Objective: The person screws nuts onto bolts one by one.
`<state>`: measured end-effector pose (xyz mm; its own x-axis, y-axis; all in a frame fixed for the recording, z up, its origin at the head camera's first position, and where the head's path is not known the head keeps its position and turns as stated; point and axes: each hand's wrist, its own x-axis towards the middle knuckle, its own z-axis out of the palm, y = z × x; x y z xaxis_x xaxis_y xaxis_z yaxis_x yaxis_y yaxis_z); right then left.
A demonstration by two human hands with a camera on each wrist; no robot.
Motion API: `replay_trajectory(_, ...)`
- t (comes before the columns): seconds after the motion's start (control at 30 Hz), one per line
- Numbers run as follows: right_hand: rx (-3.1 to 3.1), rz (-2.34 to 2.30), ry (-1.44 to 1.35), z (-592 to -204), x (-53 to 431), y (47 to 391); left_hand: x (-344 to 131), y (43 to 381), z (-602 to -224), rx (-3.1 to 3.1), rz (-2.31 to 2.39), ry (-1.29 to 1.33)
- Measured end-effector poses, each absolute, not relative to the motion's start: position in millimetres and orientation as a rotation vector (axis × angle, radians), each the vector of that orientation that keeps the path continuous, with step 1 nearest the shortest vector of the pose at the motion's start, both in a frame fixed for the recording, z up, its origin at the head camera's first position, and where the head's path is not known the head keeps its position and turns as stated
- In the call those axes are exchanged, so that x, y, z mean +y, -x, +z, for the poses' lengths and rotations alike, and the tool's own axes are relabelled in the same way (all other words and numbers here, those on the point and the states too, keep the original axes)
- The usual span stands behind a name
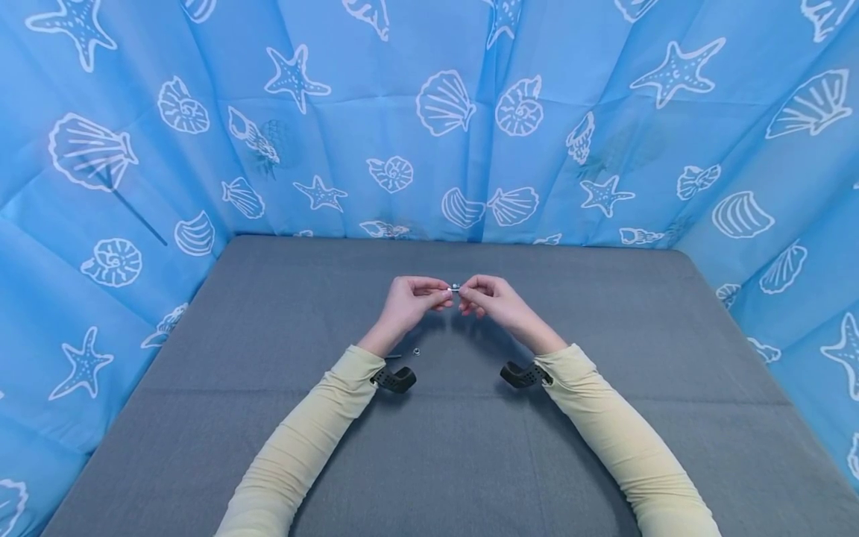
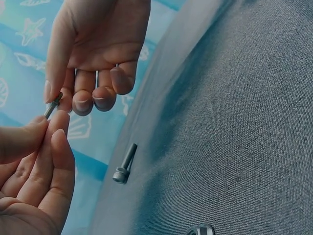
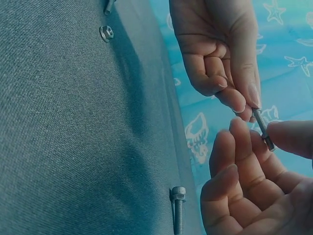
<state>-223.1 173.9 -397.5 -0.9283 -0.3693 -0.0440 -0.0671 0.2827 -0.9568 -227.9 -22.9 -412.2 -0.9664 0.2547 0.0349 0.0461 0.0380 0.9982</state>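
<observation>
Between both hands, in front of the body, is a small metal bolt (image 3: 260, 121) with a threaded shank. My left hand (image 1: 409, 302) pinches one end of it between thumb and fingertip. At the other end my right hand (image 1: 495, 298) has thumb and forefinger around a small nut (image 3: 265, 137) on the shank, its other fingers loosely bent. The fingertips partly cover the nut and the bolt's ends. On the table below lie a loose flange nut (image 1: 417, 351) and a second bolt (image 1: 393, 356) by the left wrist. A third bolt (image 2: 125, 164) shows in the wrist views.
The grey cloth-covered table (image 1: 429, 447) spreads beneath both arms. A blue curtain (image 1: 403, 127) with white shell and starfish prints hangs along its back and sides. Dark wrist-worn mounts (image 1: 396, 380) stick out inward from each sleeve, above the cloth.
</observation>
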Motion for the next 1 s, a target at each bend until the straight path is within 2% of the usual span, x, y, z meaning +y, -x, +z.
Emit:
replay_trajectory(0.67,2.310,-1.701,0.384,-395,171,223,-22,227,-412,2.144,2.085,-0.307)
replay_trajectory(1.0,2.292,-1.735,0.409,-396,172,224,-24,211,-387,2.135,2.044,-0.349)
